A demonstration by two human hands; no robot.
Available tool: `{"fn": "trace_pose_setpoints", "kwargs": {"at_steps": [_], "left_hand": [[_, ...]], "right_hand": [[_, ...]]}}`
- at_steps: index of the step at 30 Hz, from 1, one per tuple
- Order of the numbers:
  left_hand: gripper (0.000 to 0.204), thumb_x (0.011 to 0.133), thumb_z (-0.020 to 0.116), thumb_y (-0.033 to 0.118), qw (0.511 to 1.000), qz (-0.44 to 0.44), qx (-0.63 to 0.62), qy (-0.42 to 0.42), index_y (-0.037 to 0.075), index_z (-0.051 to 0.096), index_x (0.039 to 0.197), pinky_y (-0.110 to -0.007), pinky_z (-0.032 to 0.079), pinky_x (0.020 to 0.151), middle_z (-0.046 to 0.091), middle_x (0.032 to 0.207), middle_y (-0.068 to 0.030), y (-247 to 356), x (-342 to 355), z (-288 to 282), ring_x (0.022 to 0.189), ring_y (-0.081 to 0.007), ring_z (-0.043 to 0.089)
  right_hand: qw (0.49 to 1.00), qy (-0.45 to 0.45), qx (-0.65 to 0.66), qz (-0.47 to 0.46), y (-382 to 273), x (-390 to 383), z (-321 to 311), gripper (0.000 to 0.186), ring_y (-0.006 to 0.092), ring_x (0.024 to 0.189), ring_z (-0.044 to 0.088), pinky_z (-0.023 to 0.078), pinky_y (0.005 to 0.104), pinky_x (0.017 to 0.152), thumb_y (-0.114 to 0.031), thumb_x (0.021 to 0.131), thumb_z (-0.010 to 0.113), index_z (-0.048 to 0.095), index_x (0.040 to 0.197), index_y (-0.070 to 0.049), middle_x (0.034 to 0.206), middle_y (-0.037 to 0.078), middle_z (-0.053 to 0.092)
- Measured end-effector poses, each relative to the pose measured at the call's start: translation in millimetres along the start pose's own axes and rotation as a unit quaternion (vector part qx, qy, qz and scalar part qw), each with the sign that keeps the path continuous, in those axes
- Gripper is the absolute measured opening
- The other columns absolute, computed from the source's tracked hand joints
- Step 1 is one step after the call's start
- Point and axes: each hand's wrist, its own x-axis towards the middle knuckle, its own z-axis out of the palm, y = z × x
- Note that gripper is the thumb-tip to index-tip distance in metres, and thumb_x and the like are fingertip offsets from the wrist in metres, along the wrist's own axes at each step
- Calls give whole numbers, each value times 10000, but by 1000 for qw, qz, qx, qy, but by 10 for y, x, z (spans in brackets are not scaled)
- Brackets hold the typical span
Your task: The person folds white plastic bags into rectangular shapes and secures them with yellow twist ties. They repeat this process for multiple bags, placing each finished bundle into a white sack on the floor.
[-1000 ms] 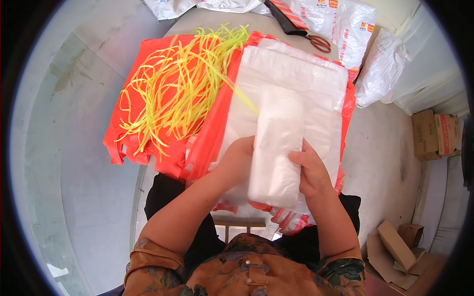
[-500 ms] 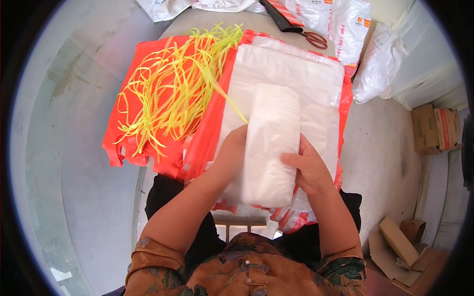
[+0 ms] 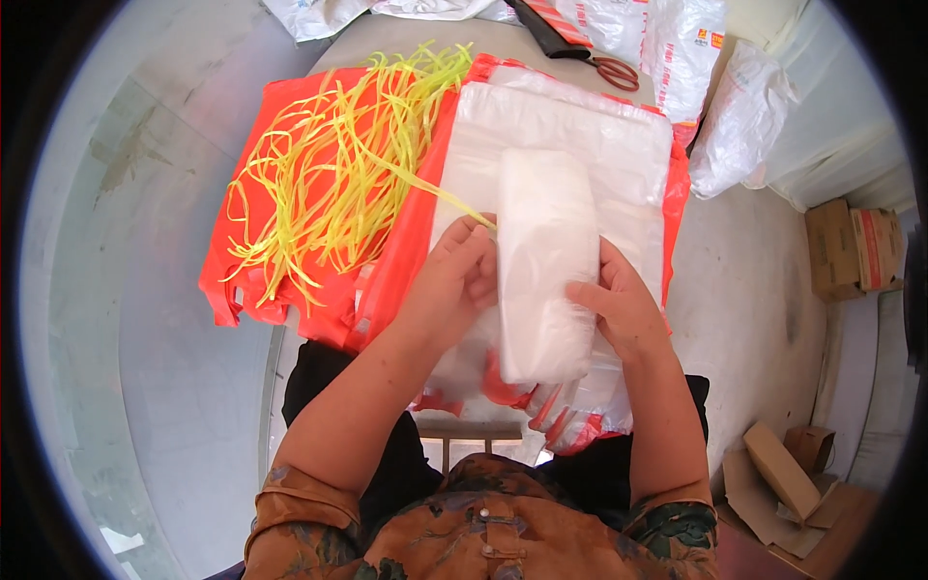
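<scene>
My right hand grips the right side of a folded bundle of whitish plastic bags, thumb on top and fingers partly hidden beneath. Pinched in my left hand, at the bundle's left edge, is the end of a yellow plastic strip. That strip runs back to a tangled heap of yellow strips on red plastic bags. Under the bundle lies a broad stack of clear plastic bags, with red plastic showing round its edges.
Scissors with reddish-brown handles lie at the far side of the table. White printed sacks stand behind and to the right. Cardboard boxes sit on the floor at right, with flattened cardboard nearer me.
The bundle has shifted slightly right and away from me, with my right hand on it. My left hand has come out from behind its edge, drawing the yellow strip a little rightward.
</scene>
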Motion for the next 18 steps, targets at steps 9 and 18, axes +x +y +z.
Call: {"fn": "trace_pose_setpoints", "kwargs": {"at_steps": [9,18], "left_hand": [[206,1132,537,192,992,27,106,68,50,614,1262,-254,361,575,595,848,3,-101,15,35,616,-71,411],[178,1119,559,177,986,22,139,84,68,631,1241,-238,308,539,522,750,30,-90,-2,45,576,-56,367]], "right_hand": [[946,110,-297,-68,15,65,-274,624,262,1186,683,512,375,1040,-114,980,650,454,1555,31,1302,199,694],[745,168,-603,-229,-182,-62,-398,388,319,987,698,552,401,906,-4,959,643,647,1347,-9,1087,161,721]]}}
